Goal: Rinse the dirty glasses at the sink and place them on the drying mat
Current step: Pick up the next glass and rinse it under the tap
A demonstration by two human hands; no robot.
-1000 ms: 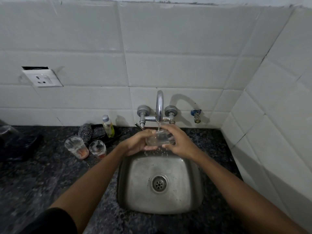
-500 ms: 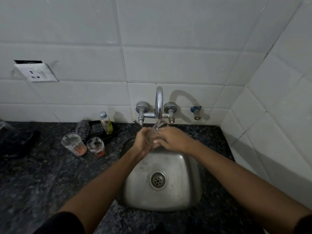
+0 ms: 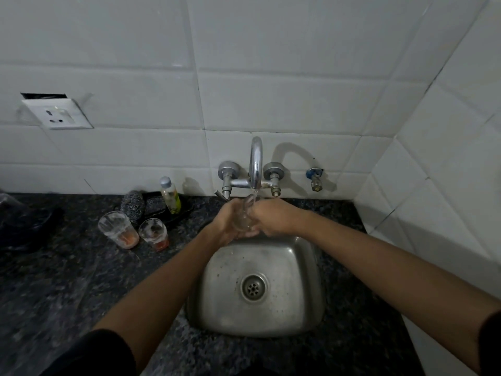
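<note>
At the centre of the frame, the left hand (image 3: 227, 223) and right hand (image 3: 273, 219) clasp a clear glass (image 3: 245, 217) between them, fingers wrapped around it, under the faucet (image 3: 256, 164) above the sink (image 3: 217, 291). Two dirty glasses (image 3: 118, 229) stand at centre left on the dark surface (image 3: 67, 280).

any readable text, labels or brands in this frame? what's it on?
None readable.
Bottle by the wall: yellowish label, print too small and blurred to read.
Socket on the tiles: no markings legible.
Tap, sink, the two dirty glasses on the counter and the glass under the water: no text visible.
</note>
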